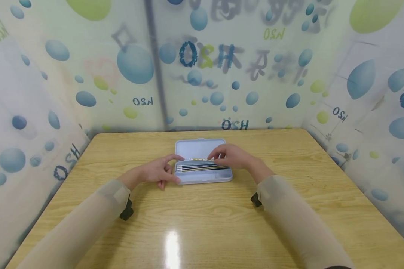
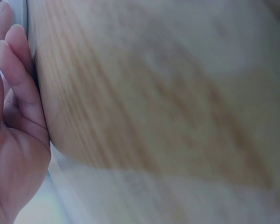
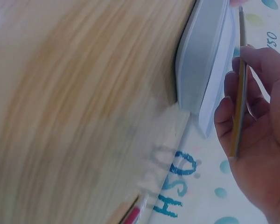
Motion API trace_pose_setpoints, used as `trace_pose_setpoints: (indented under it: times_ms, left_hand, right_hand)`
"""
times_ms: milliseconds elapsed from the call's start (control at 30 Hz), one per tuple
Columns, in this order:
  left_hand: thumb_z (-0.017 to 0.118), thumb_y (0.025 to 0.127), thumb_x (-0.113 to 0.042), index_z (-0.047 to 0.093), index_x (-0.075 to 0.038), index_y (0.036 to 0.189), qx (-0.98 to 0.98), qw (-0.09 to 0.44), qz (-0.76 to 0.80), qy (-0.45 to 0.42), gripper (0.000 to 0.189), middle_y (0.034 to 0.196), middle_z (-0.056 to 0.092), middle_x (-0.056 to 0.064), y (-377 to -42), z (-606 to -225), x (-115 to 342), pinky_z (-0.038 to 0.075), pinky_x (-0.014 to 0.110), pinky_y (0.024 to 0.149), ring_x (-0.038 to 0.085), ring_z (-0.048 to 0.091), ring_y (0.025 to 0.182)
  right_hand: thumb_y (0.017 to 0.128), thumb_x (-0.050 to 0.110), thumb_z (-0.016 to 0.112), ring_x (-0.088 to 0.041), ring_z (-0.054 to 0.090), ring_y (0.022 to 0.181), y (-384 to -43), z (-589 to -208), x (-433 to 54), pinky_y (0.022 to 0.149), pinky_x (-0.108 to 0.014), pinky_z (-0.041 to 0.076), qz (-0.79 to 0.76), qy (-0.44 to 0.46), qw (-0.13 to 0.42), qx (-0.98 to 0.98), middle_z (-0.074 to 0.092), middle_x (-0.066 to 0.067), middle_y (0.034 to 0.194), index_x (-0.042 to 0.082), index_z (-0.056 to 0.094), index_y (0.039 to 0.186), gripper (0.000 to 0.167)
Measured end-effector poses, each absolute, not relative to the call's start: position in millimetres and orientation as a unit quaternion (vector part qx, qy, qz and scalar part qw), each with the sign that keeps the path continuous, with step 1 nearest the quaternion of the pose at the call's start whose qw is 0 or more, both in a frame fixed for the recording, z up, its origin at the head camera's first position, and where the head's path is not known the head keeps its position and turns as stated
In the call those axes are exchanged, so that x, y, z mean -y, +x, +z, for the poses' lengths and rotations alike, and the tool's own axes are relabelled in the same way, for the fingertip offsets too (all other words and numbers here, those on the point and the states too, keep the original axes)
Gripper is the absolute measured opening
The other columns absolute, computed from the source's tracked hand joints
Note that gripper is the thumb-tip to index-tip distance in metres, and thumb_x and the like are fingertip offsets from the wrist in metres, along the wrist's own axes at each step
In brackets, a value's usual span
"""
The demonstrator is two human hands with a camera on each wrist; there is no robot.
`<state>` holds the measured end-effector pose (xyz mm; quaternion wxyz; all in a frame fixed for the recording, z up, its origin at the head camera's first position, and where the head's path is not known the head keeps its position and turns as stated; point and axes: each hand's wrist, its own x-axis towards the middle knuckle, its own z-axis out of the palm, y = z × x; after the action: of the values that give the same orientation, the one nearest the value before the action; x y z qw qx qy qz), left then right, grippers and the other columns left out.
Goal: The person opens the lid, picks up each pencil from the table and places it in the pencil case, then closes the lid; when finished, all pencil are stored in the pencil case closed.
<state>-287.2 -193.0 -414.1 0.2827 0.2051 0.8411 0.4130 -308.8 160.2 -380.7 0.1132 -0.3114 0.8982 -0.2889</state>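
Observation:
A pale blue pencil case stands with its lid raised toward the back of the table. Several pencils lie side by side in its back compartment, their right ends partly hidden by a hand. My left hand grips the case's left end, index finger at the back corner and thumb at the front one. Over the right part of the case, my right hand pinches a yellow pencil with dark stripes between thumb and fingers. That pencil runs leftward above the others, close to the lid's hinge.
The case sits toward the back of the wooden table. Curtains with blue and green spots enclose the back and both sides. A slim red and dark thing shows at the right wrist view's lower edge.

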Motion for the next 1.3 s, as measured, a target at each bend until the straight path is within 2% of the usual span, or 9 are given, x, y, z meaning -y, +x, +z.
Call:
trace_pose_setpoints:
  times_ms: [333,800,1067,1300]
  left_hand:
    - [0.087,0.098,-0.031,0.033,-0.025,0.167,-0.841,0.282,0.411,0.210,0.087,0.073,0.059,0.002,-287,-412,193,0.054,0.025,0.053,0.014,0.060,0.050]
    - [0.087,0.097,-0.032,0.035,-0.027,0.166,-0.842,0.286,0.409,0.204,0.087,0.074,0.060,0.002,-289,-414,193,0.057,0.027,0.054,0.014,0.061,0.050]
    - [0.087,0.097,-0.032,0.034,-0.027,0.167,-0.842,0.285,0.411,0.204,0.088,0.074,0.060,0.002,-290,-417,194,0.056,0.026,0.054,0.014,0.061,0.051]
    - [0.088,0.097,-0.032,0.034,-0.025,0.168,-0.837,0.284,0.418,0.207,0.089,0.075,0.059,0.003,-288,-416,194,0.055,0.027,0.053,0.014,0.059,0.051]
  right_hand:
    - [0.109,0.017,0.070,-0.017,0.066,0.100,-312,-384,-135,0.088,-0.031,0.058,-0.277,-0.326,0.120,-0.896,0.075,0.000,0.116,0.022,0.082,0.124,0.020]
    - [0.109,0.018,0.071,-0.017,0.064,0.103,-317,-386,-117,0.096,-0.035,0.057,-0.244,-0.321,0.118,-0.907,0.072,0.000,0.114,0.023,0.083,0.123,0.019]
    - [0.109,0.017,0.069,-0.018,0.065,0.103,-317,-386,-118,0.097,-0.036,0.057,-0.246,-0.318,0.118,-0.908,0.072,-0.002,0.114,0.021,0.082,0.124,0.020]
    - [0.110,0.019,0.069,-0.020,0.065,0.105,-310,-381,-140,0.093,-0.036,0.058,-0.264,-0.300,0.107,-0.910,0.072,-0.002,0.118,0.020,0.080,0.126,0.020]
